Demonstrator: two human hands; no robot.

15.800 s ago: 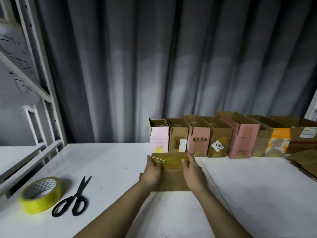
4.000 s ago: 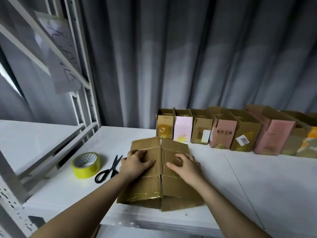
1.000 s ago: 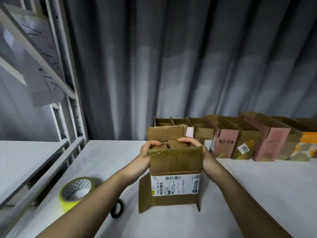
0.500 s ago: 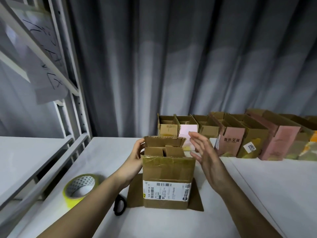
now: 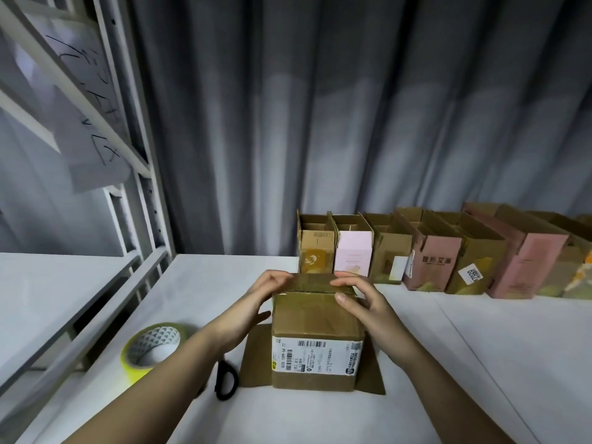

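The head view shows a brown box upright on the white table. Its top flaps are folded nearly flat, so its inside is hidden. A white barcode label sits on its near face, and loose cardboard flaps splay on the table at its 3 and 9 o'clock. At 1 o'clock from it, along the table's far edge, runs a row of boxes, brown and pink, touching side by side with tops open. Only folded inner flaps show in them, and what they hold cannot be told. A yellow tape roll lies at the box's 9 o'clock. Black scissors lie between the roll and the box, mostly under the left forearm. A grey pleated curtain fills the back of the room. A white metal rack stands at 10 o'clock with a handwritten sheet hanging from it. The left hand lays nearly straight fingers on the far top flap at the box's 11 o'clock corner, with its thumb beside the left wall. The right hand arches its fingers onto the same flap at 1 o'clock, its thumb tip on the front top edge. Both hands press the top down and neither clasps the box, which stands between the wrists, straight ahead at 12 o'clock.
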